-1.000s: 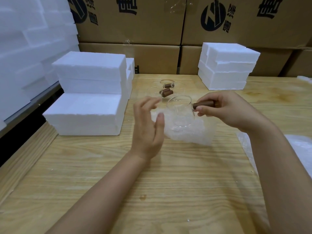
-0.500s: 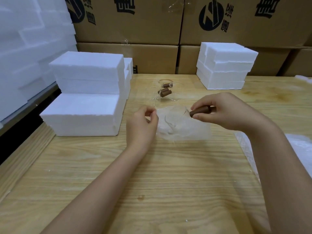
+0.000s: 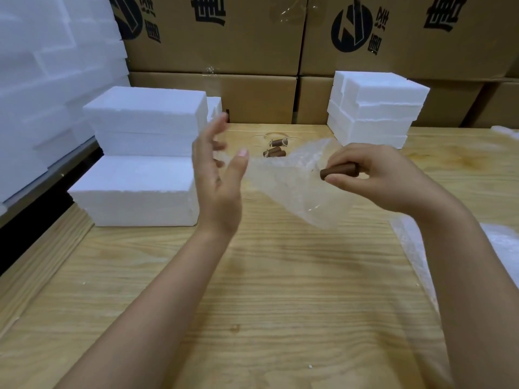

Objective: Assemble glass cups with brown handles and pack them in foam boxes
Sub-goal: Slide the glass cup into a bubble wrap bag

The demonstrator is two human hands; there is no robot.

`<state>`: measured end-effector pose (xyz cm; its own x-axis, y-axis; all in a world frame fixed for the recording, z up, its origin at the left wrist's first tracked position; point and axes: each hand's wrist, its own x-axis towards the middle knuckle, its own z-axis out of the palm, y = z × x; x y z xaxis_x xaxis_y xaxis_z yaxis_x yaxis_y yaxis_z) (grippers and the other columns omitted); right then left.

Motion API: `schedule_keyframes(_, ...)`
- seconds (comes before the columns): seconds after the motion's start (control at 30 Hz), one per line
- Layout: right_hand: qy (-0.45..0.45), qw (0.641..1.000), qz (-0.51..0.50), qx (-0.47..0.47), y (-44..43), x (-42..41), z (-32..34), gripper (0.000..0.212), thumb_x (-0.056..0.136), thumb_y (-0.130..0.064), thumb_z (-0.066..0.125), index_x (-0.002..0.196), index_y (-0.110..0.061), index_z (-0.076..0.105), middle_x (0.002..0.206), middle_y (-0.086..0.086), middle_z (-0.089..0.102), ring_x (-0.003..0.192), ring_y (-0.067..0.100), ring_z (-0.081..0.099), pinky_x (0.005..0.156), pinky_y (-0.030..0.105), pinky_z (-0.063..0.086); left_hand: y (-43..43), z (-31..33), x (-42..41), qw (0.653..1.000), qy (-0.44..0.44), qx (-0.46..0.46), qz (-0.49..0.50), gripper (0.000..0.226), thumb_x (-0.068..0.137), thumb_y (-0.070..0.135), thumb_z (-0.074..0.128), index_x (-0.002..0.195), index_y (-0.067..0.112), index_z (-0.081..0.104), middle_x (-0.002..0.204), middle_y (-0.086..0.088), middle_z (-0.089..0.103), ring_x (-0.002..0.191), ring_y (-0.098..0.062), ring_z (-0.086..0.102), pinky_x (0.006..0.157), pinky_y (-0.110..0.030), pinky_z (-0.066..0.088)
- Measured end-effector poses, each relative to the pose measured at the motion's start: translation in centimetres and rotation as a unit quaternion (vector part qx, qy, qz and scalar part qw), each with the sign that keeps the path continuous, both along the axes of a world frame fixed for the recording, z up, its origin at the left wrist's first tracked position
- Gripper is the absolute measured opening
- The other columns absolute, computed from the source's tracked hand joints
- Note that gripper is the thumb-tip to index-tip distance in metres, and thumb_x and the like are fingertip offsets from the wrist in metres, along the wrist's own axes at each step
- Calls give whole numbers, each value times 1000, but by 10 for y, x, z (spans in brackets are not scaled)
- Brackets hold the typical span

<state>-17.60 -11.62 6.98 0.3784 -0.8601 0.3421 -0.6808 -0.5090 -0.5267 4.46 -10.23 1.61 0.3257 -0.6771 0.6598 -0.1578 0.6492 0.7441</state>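
My right hand (image 3: 373, 178) - fingers and thumb clamped on the brown handle (image 3: 338, 171) of a glass cup (image 3: 320, 200), held over the desk (image 3: 280, 290) just right of centre. The cup lies against a sheet of bubble wrap (image 3: 280, 181); clear glass on clear plastic, so its outline is hard to trace. My left hand (image 3: 217, 175) is raised beside the sheet's left edge, fingers apart and straight, blurred - holding nothing; whether it touches the wrap I cannot tell. More cups (image 3: 273, 148) with brown handles sit on the desk behind. White foam boxes (image 3: 146, 153) are stacked at the left, a second stack (image 3: 373, 108) far right. Cardboard cartons (image 3: 213, 37) line the back.
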Motion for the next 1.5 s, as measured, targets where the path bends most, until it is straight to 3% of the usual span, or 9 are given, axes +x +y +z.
schedule_keyframes(0.13, -122, 983, 79, 108, 0, -12, -3, 12, 84, -6, 67, 94, -12, 72, 102, 4, 67, 94, 14, 65, 85, 24, 51, -13, -17, 21, 978, 16, 152, -143, 95, 67, 48, 65, 148, 24, 22, 131, 5, 53, 124, 1, 47, 96, -19, 42)
schedule_keyframes(0.27, -150, 980, 70, 114, -6, -12, -11, 12, 84, -7, 66, 90, -16, 72, 95, -3, 60, 90, 10, 60, 78, 15, 47, -14, -32, 21, 944, 4, 214, -252, 76, 61, 45, 73, 128, 16, 52, 96, -6, 61, 92, -7, 64, 80, -19, 49)
schedule_keyframes(0.4, -202, 971, 24, 128, -12, -7, -21, 10, 81, -16, 69, 91, -16, 73, 103, 10, 52, 102, 28, 57, 85, 28, 46, -12, -36, 15, 873, 117, 280, -381, 90, 43, 53, 91, 114, 5, 62, 108, -23, 56, 101, -33, 56, 81, -42, 51)
schedule_keyframes(0.5, -280, 951, 11, 131, -13, 4, -26, 7, 77, -23, 69, 82, -23, 74, 108, 19, 63, 103, 11, 60, 85, 20, 47, -12, -40, 11, 837, 200, 272, -432, 85, 39, 36, 96, 112, 6, 63, 108, -13, 65, 98, -24, 64, 81, -33, 55)
schedule_keyframes(0.6, -348, 921, 26, 171, -15, 15, -31, 9, 70, -30, 70, 72, -25, 78, 86, -5, 74, 89, 7, 65, 81, 25, 47, -14, -44, 8, 859, 192, 259, -398, 79, 43, 27, 94, 113, 13, 60, 101, 1, 69, 90, -11, 65, 71, -21, 51)
schedule_keyframes(0.8, -383, 897, 27, 221, -18, 29, -40, 20, 64, -37, 73, 69, -19, 77, 75, -5, 71, 71, 9, 65, 63, 22, 49, -14, -39, 4, 881, 231, 226, -346, 71, 48, 39, 93, 110, 17, 67, 101, -3, 74, 96, -16, 70, 82, -30, 56)
schedule_keyframes(1.23, -242, 954, -17, 176, -18, 47, -46, 3, 82, -11, 73, 81, -13, 74, 76, -3, 73, 70, 8, 69, 54, 23, 51, 0, -25, -19, 870, 292, 240, -318, 119, 37, 40, 95, 140, 3, 46, 135, -19, 56, 123, -32, 55, 100, -46, 48)
schedule_keyframes(1.33, -207, 962, 13, 179, -12, 57, -44, 3, 85, -5, 66, 84, -3, 68, 77, 5, 69, 71, 17, 66, 61, 35, 53, 1, -25, -24, 865, 321, 241, -302, 110, 45, 35, 94, 138, 2, 47, 133, -19, 57, 122, -31, 57, 101, -45, 47)
schedule_keyframes(1.5, -202, 954, 59, 212, -7, 64, -44, 23, 88, 0, 57, 70, -13, 59, 59, -12, 58, 57, 3, 56, 52, 19, 46, 1, -28, -25, 857, 322, 240, -323, 84, 64, 18, 86, 137, 2, 47, 128, -19, 60, 116, -31, 60, 93, -42, 53)
